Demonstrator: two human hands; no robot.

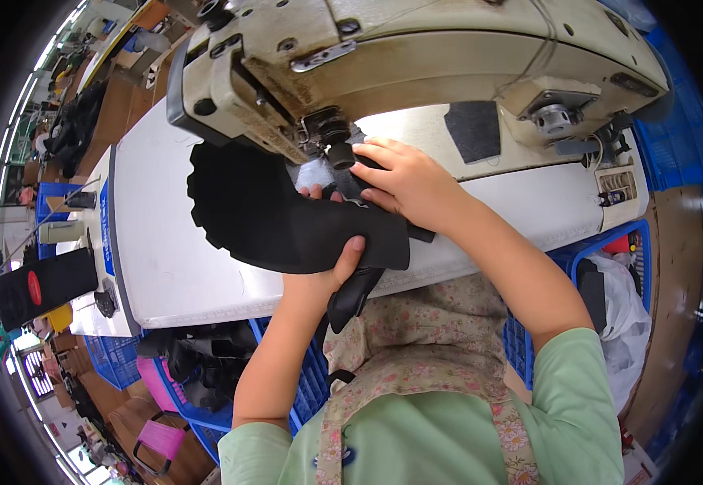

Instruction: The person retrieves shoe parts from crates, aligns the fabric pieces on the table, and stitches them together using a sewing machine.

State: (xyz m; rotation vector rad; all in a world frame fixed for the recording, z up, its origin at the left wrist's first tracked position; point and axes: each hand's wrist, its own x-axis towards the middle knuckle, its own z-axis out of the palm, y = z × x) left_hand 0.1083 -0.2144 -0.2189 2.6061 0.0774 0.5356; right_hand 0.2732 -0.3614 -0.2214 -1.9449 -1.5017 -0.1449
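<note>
A black, padded-looking fabric piece [279, 214] with a scalloped left edge lies curved under the head of a beige sewing machine [448, 73]. My left hand [331, 271] grips its near edge, thumb on top and the other fingers underneath, with some fingertips showing beyond it. Beside the machine's dark needle clamp area [340, 153], my right hand [412, 182] holds the piece's right part between thumb and fingers. The needle and the stitching spot are hidden. A black strap-like end [353, 299] hangs below the piece, over the table's front edge.
The white sewing table [170, 234] bears a loose dark grey fabric panel [473, 132] behind my right hand. Blue crates below the front edge hold black pieces [206, 368] on the left and white plastic bags [616, 295] on the right. A pink stool [162, 440] stands lower left.
</note>
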